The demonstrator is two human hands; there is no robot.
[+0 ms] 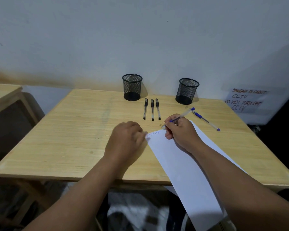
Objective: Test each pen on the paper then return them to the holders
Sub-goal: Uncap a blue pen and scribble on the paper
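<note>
My right hand (181,130) grips a blue pen (184,114), tip down at the far corner of the white paper (178,164), where blue squiggles show. My left hand (125,139) rests on the table with its fingers pressing the paper's left corner. Three black pens (152,109) lie side by side between two black mesh holders, the left holder (132,87) and the right holder (187,91). Both holders look empty. Another blue pen (206,120) lies on the table to the right of my right hand.
The wooden table (82,130) stands against a pale wall. A handwritten CCTV notice (245,100) hangs at the right. The paper overhangs the table's front edge. Another wooden table (5,95) stands at the left.
</note>
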